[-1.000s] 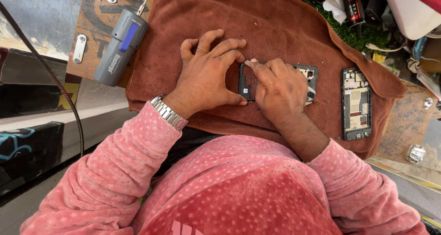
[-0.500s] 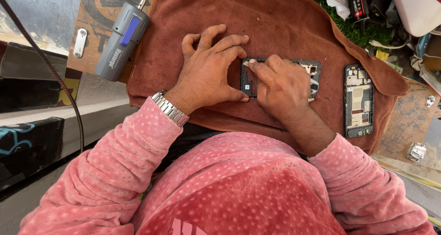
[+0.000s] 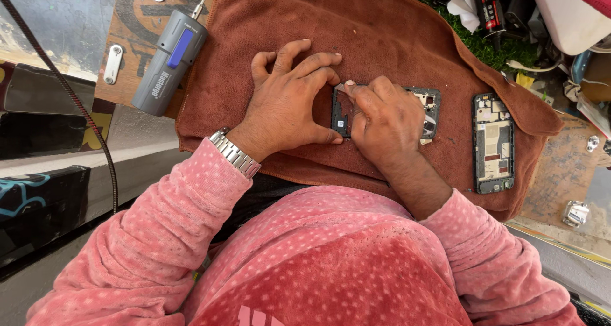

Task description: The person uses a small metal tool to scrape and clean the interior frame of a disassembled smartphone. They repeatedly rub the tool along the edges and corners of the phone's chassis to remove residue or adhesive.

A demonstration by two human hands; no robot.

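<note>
Black opened phone frame lay on the brown towel, under both hands. Left hand pressed flat, fingers curled over the frame's left edge, pinning it. Right hand pinched a small pale sliver at the top edge. Judged light, thin, stiff, fragile: best held by the rim, clear of exposed boards.

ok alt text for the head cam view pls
Both hands, left hand and right hand, press on an opened phone frame lying on a brown towel. Another opened phone lies to the right, a grey electric screwdriver to the left.
</note>
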